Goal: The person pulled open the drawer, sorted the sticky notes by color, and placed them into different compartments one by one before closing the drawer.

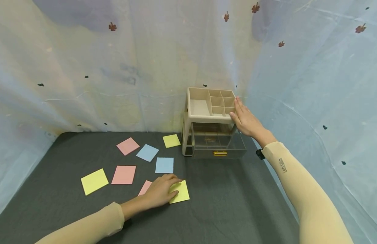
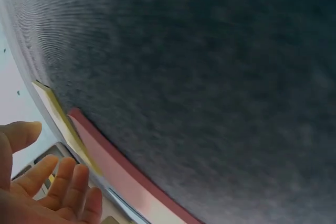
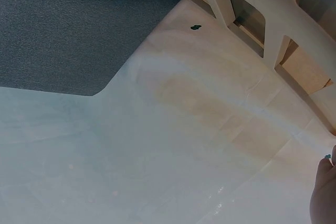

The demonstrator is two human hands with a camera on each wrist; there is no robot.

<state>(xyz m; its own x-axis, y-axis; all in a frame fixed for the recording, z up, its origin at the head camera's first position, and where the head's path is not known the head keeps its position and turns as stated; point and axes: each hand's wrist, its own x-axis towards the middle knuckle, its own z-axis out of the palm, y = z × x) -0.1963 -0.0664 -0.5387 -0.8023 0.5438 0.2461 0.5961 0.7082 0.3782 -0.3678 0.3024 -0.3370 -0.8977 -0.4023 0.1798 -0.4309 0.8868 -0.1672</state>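
My left hand [image 1: 160,191] hovers at a yellow sticky note pad [image 1: 183,194], thumb and fingers spread over its left part. In the left wrist view, the left hand's fingers [image 2: 63,184] are loosely bent and apart, with nothing between them. A pink sticky note pad [image 1: 144,187] is partly hidden behind that hand. My right hand [image 1: 246,119] rests with straight fingers on the top right edge of a beige desktop organizer [image 1: 203,119]. Its clear lower drawer [image 1: 234,149], with a gold handle, is pulled out. Only a bit of the right hand [image 3: 323,198] shows in the right wrist view.
More sticky note pads lie left of the organizer: blue [image 1: 164,165], blue [image 1: 147,153], pink [image 1: 123,175], pink [image 1: 128,146], yellow [image 1: 95,182] and yellow [image 1: 171,141]. All lie on a dark cloth tabletop [image 1: 225,203]. A pale patterned curtain [image 1: 152,67] hangs behind and at the sides.
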